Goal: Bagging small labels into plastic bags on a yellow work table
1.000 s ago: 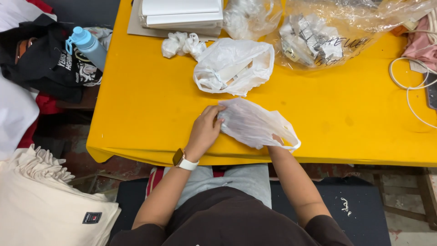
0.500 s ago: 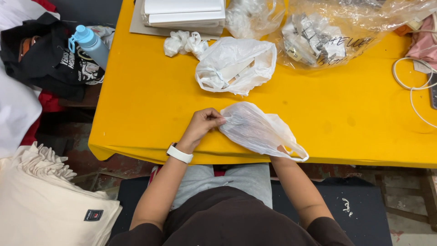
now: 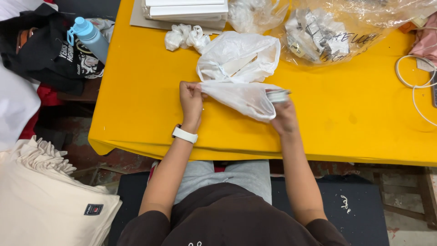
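My left hand (image 3: 190,98) pinches one end of a thin white plastic bag (image 3: 241,98); my right hand (image 3: 283,119) grips its other end, hands apart, bag stretched between them above the yellow bench (image 3: 136,91). Second white bag (image 3: 239,57) at 12 o'clock, just beyond. Blue bottle (image 3: 88,36) at 10 o'clock, off the bench.

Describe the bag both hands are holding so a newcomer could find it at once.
On the yellow table, near its front edge, a thin white plastic bag is stretched between the left hand and right hand. Unlike the fuller white bag behind it, it is pulled flat and lifted.
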